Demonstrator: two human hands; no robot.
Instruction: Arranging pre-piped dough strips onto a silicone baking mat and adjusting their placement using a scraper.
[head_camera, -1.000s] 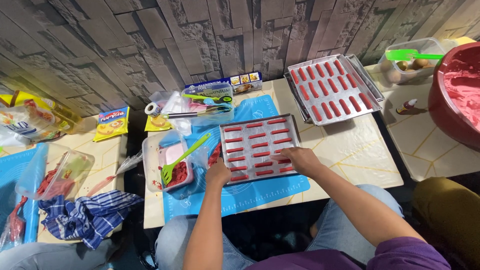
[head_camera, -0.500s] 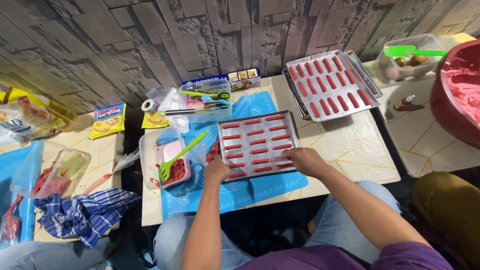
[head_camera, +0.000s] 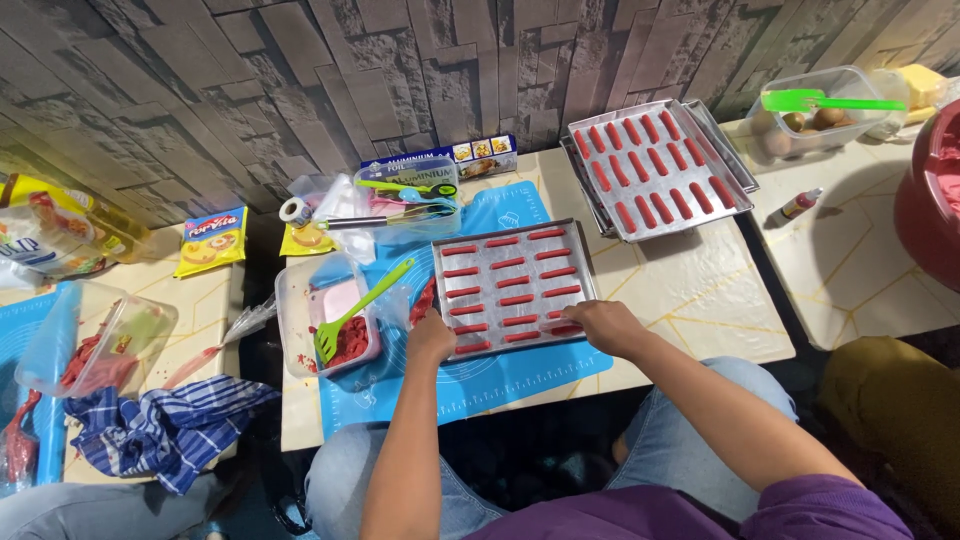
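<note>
A dark stone-patterned wall (head_camera: 300, 90) runs along the far side, and below it stands a pale tiled table (head_camera: 700, 290) with a blue mat (head_camera: 500, 375) spread over its near left part. On the mat lies a metal baking tray (head_camera: 510, 285) carrying rows of red dough sticks (head_camera: 505, 270). A second filled tray (head_camera: 655, 165) sits farther right, near the wall. Left of the near tray is a clear plastic tub (head_camera: 300, 300) with a green spatula (head_camera: 355, 310) resting in red dough. A blue striped cloth (head_camera: 165, 425) lies near left. The left hand (head_camera: 432, 338) grips the tray's near left corner, fingers curled over the rim. The right hand (head_camera: 605, 325) clasps the near right corner, fingers bent around the edge.
</note>
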